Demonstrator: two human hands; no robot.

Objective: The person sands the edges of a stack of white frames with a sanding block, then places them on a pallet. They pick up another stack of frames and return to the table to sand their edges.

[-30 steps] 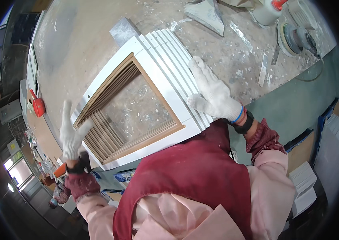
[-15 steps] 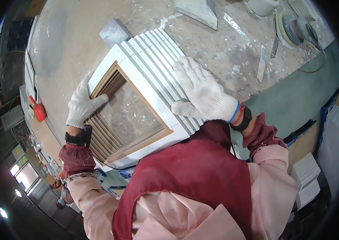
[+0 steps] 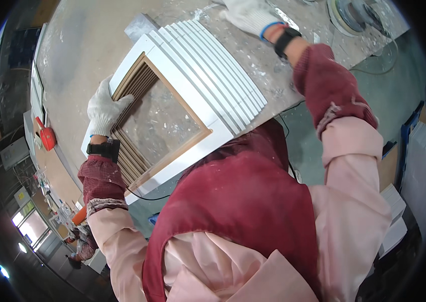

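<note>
A stack of white frames (image 3: pixel 193 143) with bare brown inner edges lies on the worktable, fanned so that several borders show as steps on the right side. My left hand (image 3: pixel 103 106), in a white knitted glove, grips the stack's left border, its thumb reaching over into the opening. My right hand (image 3: pixel 249 14), gloved the same way, is stretched out over the table's far part, at the picture's upper edge. Its fingertips are cut off and partly smeared, so whether it holds anything is hidden. A grey block (image 3: pixel 140 27) touches the stack's far corner.
Right of my right hand is a sander (image 3: pixel 349 17) with a round pad and a cord. A metal strip (image 3: pixel 286 19) lies beside that hand. The worktable (image 3: pixel 79 45) is stained with paint. A red-handled tool (image 3: pixel 47 137) lies at the left. Another person (image 3: pixel 83 244) is at lower left.
My right hand has left the frames' stepped right side and moved away to the far part of the table, covering where a pale sheet lay. My left hand keeps its hold.
</note>
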